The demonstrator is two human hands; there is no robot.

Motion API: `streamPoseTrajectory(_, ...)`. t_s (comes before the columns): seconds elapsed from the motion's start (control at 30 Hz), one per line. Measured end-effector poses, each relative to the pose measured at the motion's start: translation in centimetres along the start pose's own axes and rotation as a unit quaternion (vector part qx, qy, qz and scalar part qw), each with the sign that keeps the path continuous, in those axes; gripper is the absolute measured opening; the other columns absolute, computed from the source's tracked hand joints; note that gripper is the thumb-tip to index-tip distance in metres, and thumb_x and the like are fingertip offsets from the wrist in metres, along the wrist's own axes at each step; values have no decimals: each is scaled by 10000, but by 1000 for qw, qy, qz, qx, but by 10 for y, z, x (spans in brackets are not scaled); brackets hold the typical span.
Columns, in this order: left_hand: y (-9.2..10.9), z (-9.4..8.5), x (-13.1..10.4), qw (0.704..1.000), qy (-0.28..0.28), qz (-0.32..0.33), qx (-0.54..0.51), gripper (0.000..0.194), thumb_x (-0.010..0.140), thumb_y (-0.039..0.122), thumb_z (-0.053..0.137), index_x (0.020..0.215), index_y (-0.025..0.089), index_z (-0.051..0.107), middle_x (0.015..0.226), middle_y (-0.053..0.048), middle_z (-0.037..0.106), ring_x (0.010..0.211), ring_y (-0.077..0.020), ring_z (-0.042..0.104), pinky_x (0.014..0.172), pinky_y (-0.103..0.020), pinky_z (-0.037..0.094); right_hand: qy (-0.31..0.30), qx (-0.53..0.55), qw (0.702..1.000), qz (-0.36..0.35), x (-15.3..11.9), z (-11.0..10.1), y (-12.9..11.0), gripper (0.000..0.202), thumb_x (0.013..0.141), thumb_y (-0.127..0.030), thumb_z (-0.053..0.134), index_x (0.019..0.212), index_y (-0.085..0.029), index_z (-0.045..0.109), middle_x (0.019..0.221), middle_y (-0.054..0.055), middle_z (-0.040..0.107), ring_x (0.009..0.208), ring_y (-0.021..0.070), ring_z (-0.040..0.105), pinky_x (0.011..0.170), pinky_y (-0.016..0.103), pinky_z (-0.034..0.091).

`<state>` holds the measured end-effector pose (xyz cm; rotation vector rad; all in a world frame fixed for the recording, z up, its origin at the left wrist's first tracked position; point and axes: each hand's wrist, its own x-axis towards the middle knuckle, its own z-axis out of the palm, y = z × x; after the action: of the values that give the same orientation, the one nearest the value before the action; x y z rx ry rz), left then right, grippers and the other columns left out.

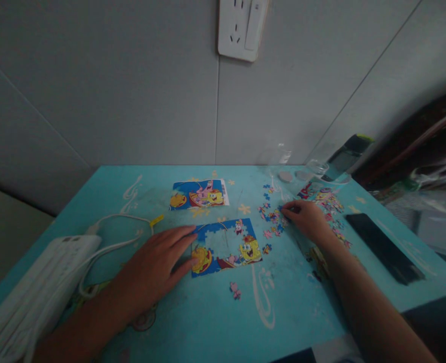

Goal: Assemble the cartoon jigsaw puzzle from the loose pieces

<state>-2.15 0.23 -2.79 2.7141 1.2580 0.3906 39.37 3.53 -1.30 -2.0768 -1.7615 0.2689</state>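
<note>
A partly assembled jigsaw puzzle [251,252] lies flat on the table, its frame filled around a gap in the upper middle. It shows a yellow sponge character at right and a burger at lower left. My left hand [166,254] rests at its left edge, fingers stretched and spread, fingertips on the border. Over to the right, my right hand [306,217] pinches a small bluish puzzle piece at its fingertips, mostly hidden, beside loose puzzle pieces [271,217]. Behind the puzzle lies a picture card [198,194] with the same characters. A pink piece pair [235,290] sits in front.
A white power strip [52,282] with cables occupies the left side. On the right are a black flat object [385,247], more loose pieces [326,199], a clear plastic container [336,180] and a dark bottle [349,156]. A wall socket [241,30] is above the table.
</note>
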Motion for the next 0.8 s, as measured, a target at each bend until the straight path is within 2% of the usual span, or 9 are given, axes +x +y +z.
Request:
streamPoseTrajectory(0.23, -2, 2, -1, 1000, 2, 2, 3, 475, 968, 498, 522, 1365, 241, 563, 1461, -59, 528, 1292, -272, 535, 1090, -472, 442, -4, 31, 999, -23, -1, 0, -3, 296, 808, -309, 674, 1058, -162, 733, 830, 56, 737, 695, 191, 649, 650, 299, 467)
streamPoseTrajectory(0.4, -2, 3, -2, 1000, -3, 2, 14, 488, 971, 508, 515, 1374, 236, 553, 1473, -60, 514, 1302, -272, 522, 1094, -474, 439, -24, 59, 997, -48, -2, -2, -1, 349, 821, -322, 666, 1122, -158, 732, 810, 57, 732, 682, 199, 647, 645, 313, 479)
streamPoseTrajectory(0.53, -1, 1, -1, 1000, 7, 8, 11, 466, 974, 491, 513, 1358, 232, 568, 1455, -65, 534, 1285, -268, 536, 1084, -459, 446, -35, 64, 996, -47, -2, -1, 2, 295, 830, -329, 656, 1056, -171, 762, 833, 65, 752, 732, 223, 673, 681, 332, 497)
streamPoseTrajectory(0.63, 0, 0, 0, 1000, 9, 8, 10, 466, 973, 489, 517, 1356, 230, 570, 1451, -67, 536, 1279, -267, 541, 1084, -456, 447, -16, 65, 996, -51, -2, -3, 1, 245, 855, -342, 631, 974, -182, 773, 862, 68, 764, 753, 230, 681, 712, 346, 503)
streamPoseTrajectory(0.73, 1, 0, 0, 1000, 3, 7, 14, 470, 972, 490, 518, 1355, 224, 571, 1445, -71, 541, 1274, -268, 544, 1081, -461, 448, 10, 83, 994, -65, -6, -8, -5, 282, 889, -404, 605, 944, -183, 773, 890, 72, 764, 774, 229, 680, 725, 349, 503)
streamPoseTrajectory(0.8, 0, 0, 0, 1000, -2, 4, 13, 476, 970, 489, 518, 1358, 218, 570, 1447, -74, 538, 1286, -273, 532, 1089, -468, 440, -1, 111, 991, -71, -10, -10, -12, 307, 896, -435, 604, 945, -182, 771, 869, 68, 761, 762, 221, 675, 709, 339, 503)
